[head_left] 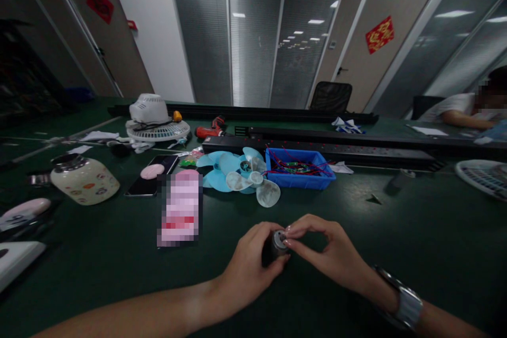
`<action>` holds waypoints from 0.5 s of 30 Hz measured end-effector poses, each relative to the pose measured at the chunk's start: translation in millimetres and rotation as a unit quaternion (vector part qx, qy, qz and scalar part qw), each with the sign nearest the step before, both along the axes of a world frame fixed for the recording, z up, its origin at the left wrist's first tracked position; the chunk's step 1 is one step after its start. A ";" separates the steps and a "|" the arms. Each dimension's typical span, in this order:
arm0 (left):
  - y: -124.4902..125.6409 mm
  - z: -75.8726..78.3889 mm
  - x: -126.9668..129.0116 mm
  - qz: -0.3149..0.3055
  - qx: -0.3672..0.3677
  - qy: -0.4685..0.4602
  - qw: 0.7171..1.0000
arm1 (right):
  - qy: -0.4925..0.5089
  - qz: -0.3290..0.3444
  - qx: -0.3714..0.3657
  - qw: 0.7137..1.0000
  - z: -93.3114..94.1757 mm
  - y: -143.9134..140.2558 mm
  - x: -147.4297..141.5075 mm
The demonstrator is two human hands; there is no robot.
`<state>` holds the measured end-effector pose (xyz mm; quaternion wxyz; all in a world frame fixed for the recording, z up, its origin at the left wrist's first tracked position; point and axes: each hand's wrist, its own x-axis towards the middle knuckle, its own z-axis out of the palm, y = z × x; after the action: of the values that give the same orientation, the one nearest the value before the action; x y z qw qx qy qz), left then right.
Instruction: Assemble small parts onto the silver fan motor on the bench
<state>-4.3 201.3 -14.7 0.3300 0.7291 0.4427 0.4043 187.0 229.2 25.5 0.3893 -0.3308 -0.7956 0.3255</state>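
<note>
Low over the green table (214, 269), my left hand (249, 261) is wrapped round a small grey metal cylinder that looks like an electric motor (279, 244). Its round end faces up. My right hand (336, 256) has thumb and forefinger pinched at the top of that end. Whatever lies between those fingertips is too small to make out. Beyond my hands are blue and clear fan blades (245, 171), beside a blue bin (301, 178) of red and green wires.
At left are a cream patterned jug (85, 182), a phone (146, 185) and a blurred pink item (182, 208). Farther back lie a white fan (150, 113), a red drill (209, 131) and long black rails (317, 154). A fan grille (485, 175) and another person (471, 108) are at right.
</note>
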 end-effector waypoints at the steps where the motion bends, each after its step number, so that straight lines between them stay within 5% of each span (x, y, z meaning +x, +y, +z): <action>1: 0.0 0.3 0.2 0.001 0.000 0.000 1.000 | 0.005 -0.005 -0.002 1.000 0.3 0.0 -0.5; 15: 0.6 -1.4 -0.6 0.005 0.003 0.003 1.000 | 0.011 0.008 -0.004 1.000 6.5 6.8 -10.5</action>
<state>-4.9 202.0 -16.1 0.3247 0.7291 0.4460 0.4050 176.6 236.0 32.0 0.3940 -0.3227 -0.7926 0.3354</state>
